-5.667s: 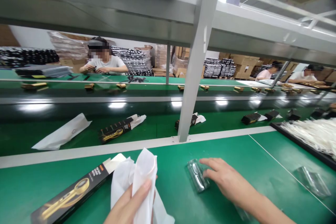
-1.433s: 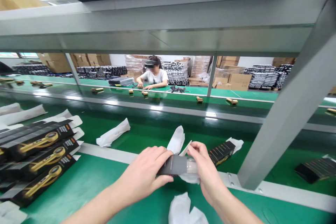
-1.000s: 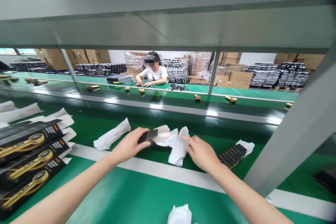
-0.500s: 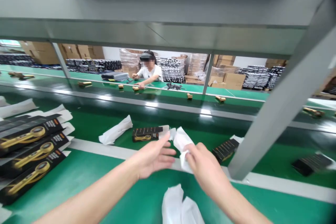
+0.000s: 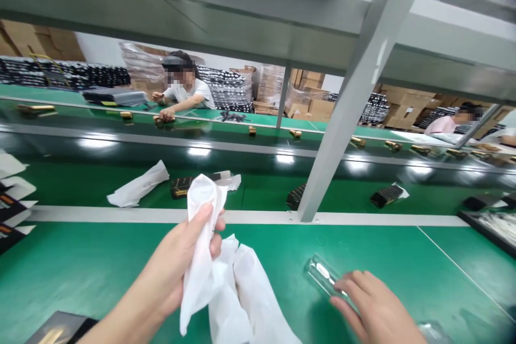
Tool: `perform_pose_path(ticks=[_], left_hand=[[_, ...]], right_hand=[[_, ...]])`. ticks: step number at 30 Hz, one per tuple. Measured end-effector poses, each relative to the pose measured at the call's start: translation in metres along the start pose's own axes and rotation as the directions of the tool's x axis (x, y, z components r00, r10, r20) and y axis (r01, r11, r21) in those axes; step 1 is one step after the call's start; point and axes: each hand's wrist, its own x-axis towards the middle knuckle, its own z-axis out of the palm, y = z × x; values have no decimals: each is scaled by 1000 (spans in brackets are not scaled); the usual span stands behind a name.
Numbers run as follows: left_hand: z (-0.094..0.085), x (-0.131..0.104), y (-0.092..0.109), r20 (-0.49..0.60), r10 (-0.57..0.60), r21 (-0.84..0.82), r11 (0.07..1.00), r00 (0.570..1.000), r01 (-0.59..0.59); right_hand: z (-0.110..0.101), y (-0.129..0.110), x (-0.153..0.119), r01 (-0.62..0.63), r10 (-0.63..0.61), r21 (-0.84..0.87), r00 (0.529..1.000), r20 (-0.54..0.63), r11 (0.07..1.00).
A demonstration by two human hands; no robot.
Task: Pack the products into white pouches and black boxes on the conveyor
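Observation:
My left hand (image 5: 181,258) is raised above the green table, its fingers closed round a white paper-wrapped bundle (image 5: 201,193) that stands nearly upright. What the paper covers is hidden. Low on the right, my right hand (image 5: 374,303) has thumb and fingers about the near end of a clear plastic tube (image 5: 320,271) lying on the table. More white wrapped bundles (image 5: 258,295) lie in front of me, just right of my left wrist. Another clear plastic piece (image 5: 433,330) shows partly below my right hand.
A grey post (image 5: 342,102) rises from the rail (image 5: 258,217). On the belt beyond lie a wrapped bundle (image 5: 139,185) and several black boxes (image 5: 387,195). Gold-coloured pieces (image 5: 296,133) rest on the farther line, where a co-worker (image 5: 189,91) reaches out. A dark tray (image 5: 492,234) stands at right.
The white bundle has passed from my right hand to my left. My right hand has moved right and down to the clear tube. The view has turned right.

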Motion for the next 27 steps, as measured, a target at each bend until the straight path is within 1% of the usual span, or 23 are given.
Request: perform_pose_path(ticks=[1,3,6,9,11,13,15,16,17,19,20,21,22,23,24,26,27], left_hand=[[3,-5,-7,12,-11,7,1000,1000,11],[11,-14,-24,5,-38,11,999,999,38],[27,-29,-48,-15,-102,-54,993,995,101],[39,-40,-63,-14,-139,-157,978,990,136],[42,-44,-69,-23,-142,-187,973,990,136],[42,-45,-73,-34,-145,-207,969,989,135],[39,-43,-76,-34,-140,-222,966,990,129],[38,-43,-77,-30,-133,-222,967,991,123],[37,-42,-78,-26,-126,-217,969,992,117],[38,-40,-80,-27,-99,-211,973,995,92],[40,-39,-82,-29,-78,-219,973,997,69],[42,-38,-84,-30,-49,-232,972,998,41],[45,-38,-88,-32,-15,-242,970,999,7],[47,-37,-92,-37,22,-240,970,999,-30],[49,-37,-97,-47,52,-221,973,998,-61],[49,-37,-107,-80,80,-143,985,994,-91],[47,-36,-111,-95,84,-99,991,992,-93]], right_hand=[[8,9,-3,-4,4,-65,1000,1,998],[23,16,-6,-21,22,-145,1000,10,989],[38,11,-6,-41,43,-143,999,15,989],[40,13,-4,-67,68,-95,998,9,993],[38,21,-4,-82,83,-44,996,29,996],[31,31,-2,-83,82,11,994,71,996],[17,40,1,-94,87,52,990,112,994],[8,42,4,-110,102,65,989,108,992],[-2,42,9,-133,127,71,989,77,989],[-20,29,21,-159,163,85,985,-50,984],[-27,17,28,-138,149,96,983,-112,986],[-31,2,35,-88,106,106,980,-169,990],[-31,-16,42,-7,27,116,985,-173,993],[-28,-34,48,86,-63,116,980,-188,990],[-22,-52,52,164,-138,106,966,-219,981],[-6,-82,56,191,-160,89,948,-276,978],[1,-92,56,178,-145,95,948,-285,979]])
